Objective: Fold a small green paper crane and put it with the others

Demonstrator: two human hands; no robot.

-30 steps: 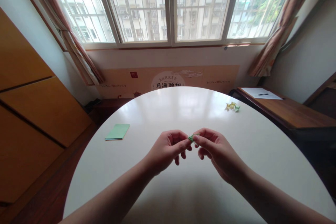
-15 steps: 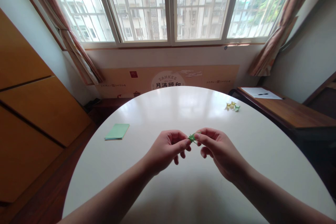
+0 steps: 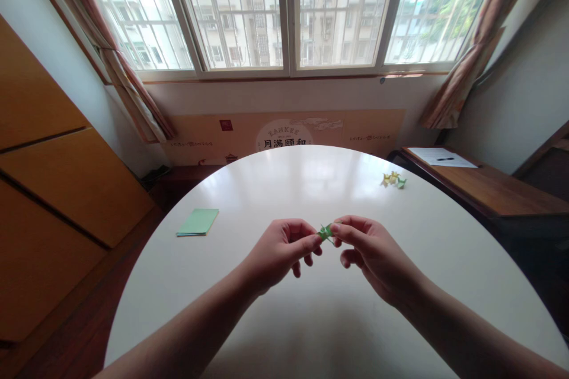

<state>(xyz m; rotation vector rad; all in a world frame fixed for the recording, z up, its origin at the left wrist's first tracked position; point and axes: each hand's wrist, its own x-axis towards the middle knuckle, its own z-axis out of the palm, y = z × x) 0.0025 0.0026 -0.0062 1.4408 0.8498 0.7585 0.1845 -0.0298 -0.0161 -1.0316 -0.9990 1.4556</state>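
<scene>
Between my hands is a small folded green paper figure with thin pointed parts sticking out. My left hand pinches its left side between thumb and forefinger. On its right side, my right hand grips it the same way, the lower fingers curled beneath. The fingertips hide part of the folds. Both hands are raised over the middle of the white round table. A stack of green paper sheets lies to the left of my left hand.
Several small folded yellow and green paper figures stand near the table's far right edge. Beyond it is a brown wooden desk with a white sheet and a dark pen. A wooden cabinet stands at the left.
My left hand has shifted very slightly left, and the green paper figure looks a little more spread between the fingertips. Both hands keep their pinch.
</scene>
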